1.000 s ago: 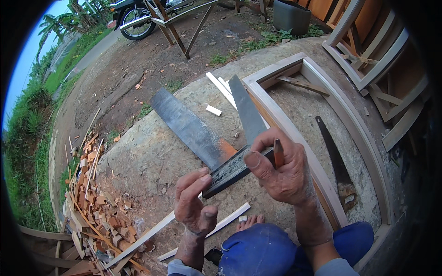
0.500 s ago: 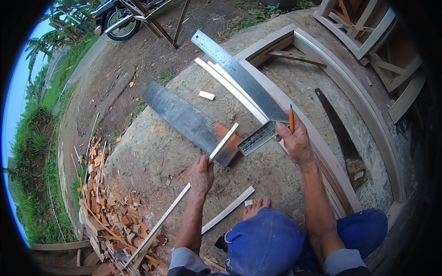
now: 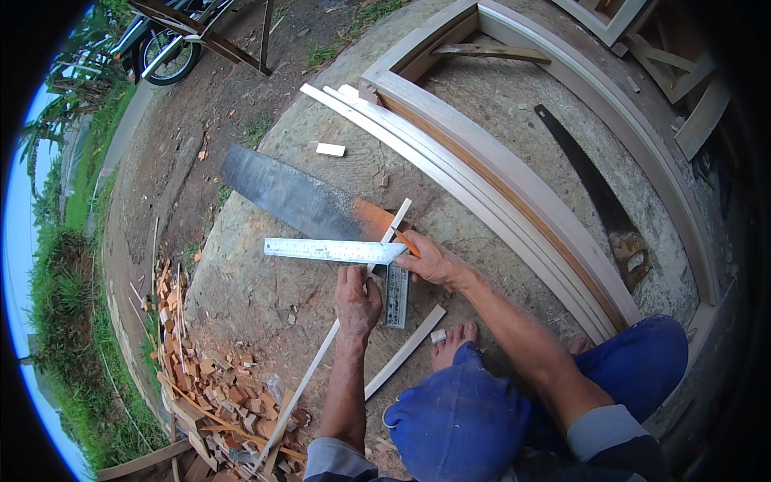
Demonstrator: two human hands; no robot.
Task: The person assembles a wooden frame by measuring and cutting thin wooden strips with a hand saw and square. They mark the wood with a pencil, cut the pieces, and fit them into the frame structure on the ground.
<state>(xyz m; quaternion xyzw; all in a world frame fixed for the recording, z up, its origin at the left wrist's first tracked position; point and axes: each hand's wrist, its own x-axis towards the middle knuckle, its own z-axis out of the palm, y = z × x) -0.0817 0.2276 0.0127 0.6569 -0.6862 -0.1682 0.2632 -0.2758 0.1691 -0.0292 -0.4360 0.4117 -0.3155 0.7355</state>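
My left hand [image 3: 357,299] is closed round a thin pale wood strip [image 3: 309,373], which slants from the offcuts up past my fingers. Its upper end [image 3: 399,215] lies over the orange end of a broad dark-grey board [image 3: 293,193]. In my right hand [image 3: 434,261] are a try square and an orange pencil [image 3: 407,243]. The square's steel blade [image 3: 321,250] crosses over the strip just above my left fingers. Its grey stock [image 3: 397,297] points down toward me, right of my left hand. Part of the strip is hidden under the blade.
A large wooden frame [image 3: 482,153] lies to the right, with long pale strips [image 3: 450,181] along its near side. Inside it rests a handsaw [image 3: 590,181]. Offcuts [image 3: 229,386] pile up at lower left. A short strip [image 3: 405,353] and my bare foot [image 3: 455,345] are close by.
My right hand has swung the try square left and down from above the long strips, laying its blade across the held strip. My left hand keeps its grip; the view has shifted somewhat.
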